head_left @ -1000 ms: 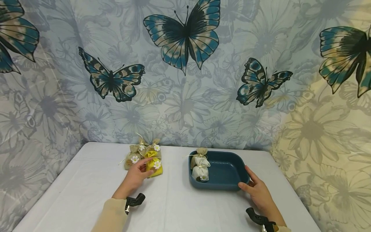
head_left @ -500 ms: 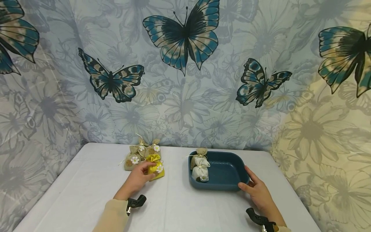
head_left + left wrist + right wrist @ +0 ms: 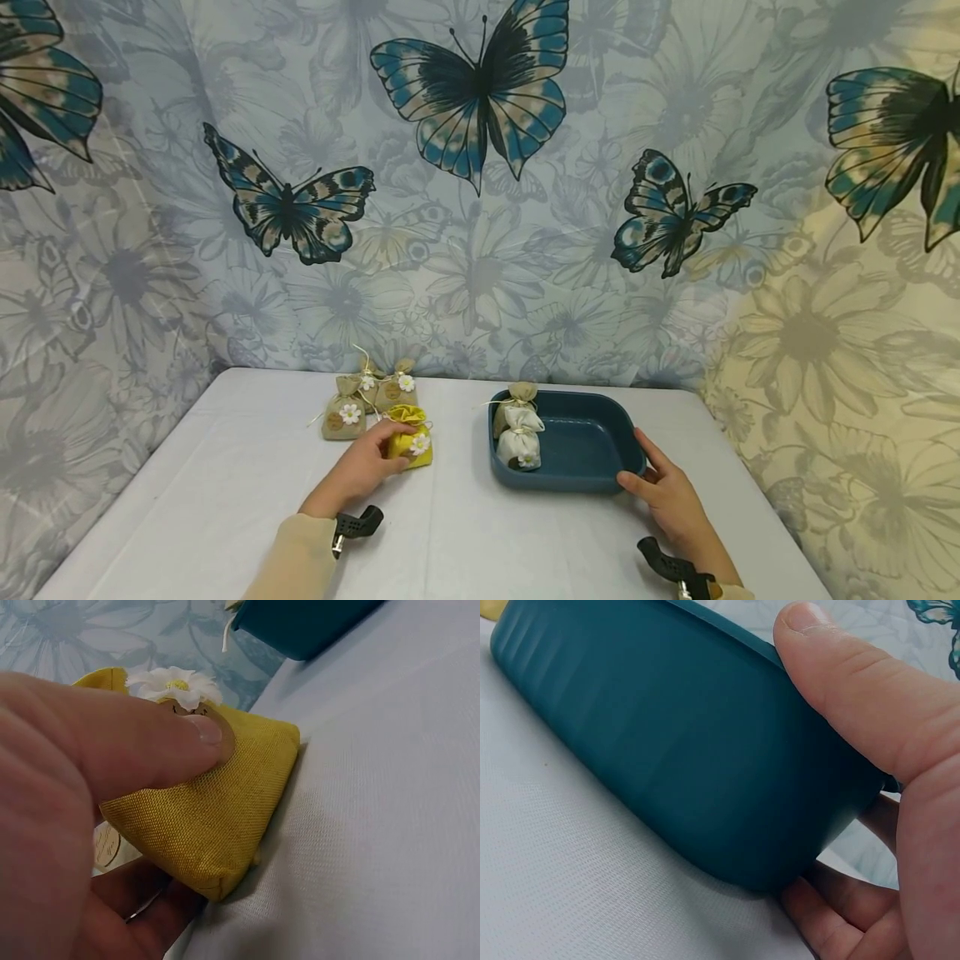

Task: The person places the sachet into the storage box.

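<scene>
My left hand pinches a small yellow drawstring pouch bearing a white flower. In the left wrist view its thumb lies over a round brown tag on the pouch, with fingers behind the cloth. My right hand grips the near right corner of a dark teal rectangular dish. The right wrist view shows the thumb at the rim of the dish and fingers against its side and lower edge. Inside the dish's left end, a white pouch leans before a tan pouch.
Left of the yellow pouch stand several tan pouches with white flowers, the nearest tan pouch beside my left hand. A white cloth covers the table. Behind it hangs a butterfly-print backdrop.
My left hand has drawn the yellow pouch slightly right and toward me, away from the tan pouches. The right hand and the dish have stayed in place.
</scene>
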### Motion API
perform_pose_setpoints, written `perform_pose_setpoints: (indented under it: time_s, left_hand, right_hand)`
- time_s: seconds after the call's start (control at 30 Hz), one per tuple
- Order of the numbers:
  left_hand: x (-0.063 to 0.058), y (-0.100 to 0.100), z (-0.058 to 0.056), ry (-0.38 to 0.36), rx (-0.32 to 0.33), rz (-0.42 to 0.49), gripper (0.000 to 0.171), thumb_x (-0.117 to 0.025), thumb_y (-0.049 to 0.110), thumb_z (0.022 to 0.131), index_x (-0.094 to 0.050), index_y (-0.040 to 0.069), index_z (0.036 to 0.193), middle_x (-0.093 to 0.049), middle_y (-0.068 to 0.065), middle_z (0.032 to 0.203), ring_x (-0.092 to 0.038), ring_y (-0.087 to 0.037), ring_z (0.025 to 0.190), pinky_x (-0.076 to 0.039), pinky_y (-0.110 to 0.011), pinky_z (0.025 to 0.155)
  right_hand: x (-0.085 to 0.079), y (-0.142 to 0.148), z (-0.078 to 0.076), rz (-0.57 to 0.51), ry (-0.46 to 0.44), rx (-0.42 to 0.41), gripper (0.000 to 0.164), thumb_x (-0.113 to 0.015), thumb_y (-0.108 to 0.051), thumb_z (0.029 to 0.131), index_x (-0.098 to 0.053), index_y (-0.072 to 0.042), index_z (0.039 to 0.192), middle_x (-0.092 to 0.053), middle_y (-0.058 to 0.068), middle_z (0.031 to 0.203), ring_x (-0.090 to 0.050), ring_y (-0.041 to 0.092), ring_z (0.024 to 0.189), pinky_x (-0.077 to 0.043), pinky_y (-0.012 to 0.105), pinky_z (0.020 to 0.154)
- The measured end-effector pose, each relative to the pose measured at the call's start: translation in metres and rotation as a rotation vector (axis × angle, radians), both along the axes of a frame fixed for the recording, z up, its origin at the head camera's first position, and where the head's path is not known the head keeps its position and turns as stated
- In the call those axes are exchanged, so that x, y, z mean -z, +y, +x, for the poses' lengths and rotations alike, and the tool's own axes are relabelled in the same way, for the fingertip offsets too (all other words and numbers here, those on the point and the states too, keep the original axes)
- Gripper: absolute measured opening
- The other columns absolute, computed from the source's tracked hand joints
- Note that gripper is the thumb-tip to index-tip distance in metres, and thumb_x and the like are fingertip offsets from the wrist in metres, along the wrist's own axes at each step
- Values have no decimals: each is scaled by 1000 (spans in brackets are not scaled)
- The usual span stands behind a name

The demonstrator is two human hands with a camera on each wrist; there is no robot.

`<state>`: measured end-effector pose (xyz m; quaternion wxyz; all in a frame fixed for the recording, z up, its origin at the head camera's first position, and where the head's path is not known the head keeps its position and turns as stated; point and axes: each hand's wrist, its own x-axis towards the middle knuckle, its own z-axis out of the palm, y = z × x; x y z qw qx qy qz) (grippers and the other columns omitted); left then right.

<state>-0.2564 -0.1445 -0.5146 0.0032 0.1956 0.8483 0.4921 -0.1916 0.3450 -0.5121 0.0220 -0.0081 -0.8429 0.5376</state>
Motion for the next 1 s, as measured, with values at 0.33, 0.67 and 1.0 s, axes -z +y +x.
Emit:
perform_pose_setpoints:
  time_s: [0.33, 0.67, 1.0]
  left_hand:
    - [0, 2, 1, -21, 86, -97, 61, -80, -2, 80, -60, 20, 132, -53, -3, 133, -49, -27, 121, -39, -50, 101]
    - [-2, 5, 2, -14, 52, -144, 60, -74, -4, 81, -61, 23, 133, -53, -2, 135, -49, -25, 122, -40, -47, 100]
    - [-6, 8, 4, 10, 100, -185, 55, -74, 0, 83, -62, 18, 134, -48, 1, 101, -44, -18, 81, -39, -32, 70]
  right_hand:
    - [3, 1, 0, -64, 12, -19, 88, -74, -21, 93, -18, -17, 161, -14, 19, 162, -37, 45, 134, -48, 19, 84]
    - [3, 1, 1, -90, 2, -28, 88, -73, -19, 94, -17, -17, 161, -13, 18, 162, -34, 45, 137, -46, 19, 85]
    - [2, 0, 0, -70, -1, -21, 87, -73, -20, 94, -18, -17, 161, -14, 18, 162, -35, 44, 136, -46, 19, 85]
